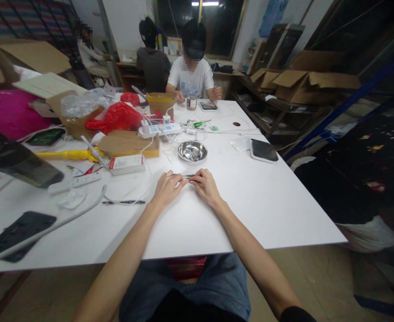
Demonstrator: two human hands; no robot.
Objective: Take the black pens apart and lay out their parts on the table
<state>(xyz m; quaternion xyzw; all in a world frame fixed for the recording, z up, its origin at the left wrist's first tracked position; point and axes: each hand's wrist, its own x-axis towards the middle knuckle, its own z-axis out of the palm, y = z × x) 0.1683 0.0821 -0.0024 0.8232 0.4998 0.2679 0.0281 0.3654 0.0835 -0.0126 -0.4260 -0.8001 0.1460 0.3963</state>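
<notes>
Thin dark sticks (186,176), like slim pens or rods, lie crosswise between my two hands just above the white table (250,214). My left hand (168,188) has its fingers closed round their left end. On their right end, my right hand (204,185) is closed in a pinch. The fingertips of both hands almost meet, and they hide part of the sticks. Directly beyond my hands stands a shiny metal bowl (192,151) with small dark pieces inside.
Left: white box (127,164), open cardboard tray (133,142), power strip (160,129), cables, dark pen (123,202), black bottle (19,156), red bag (123,117). Right: black-and-white device (263,150). A person in a white shirt (192,78) sits across the table.
</notes>
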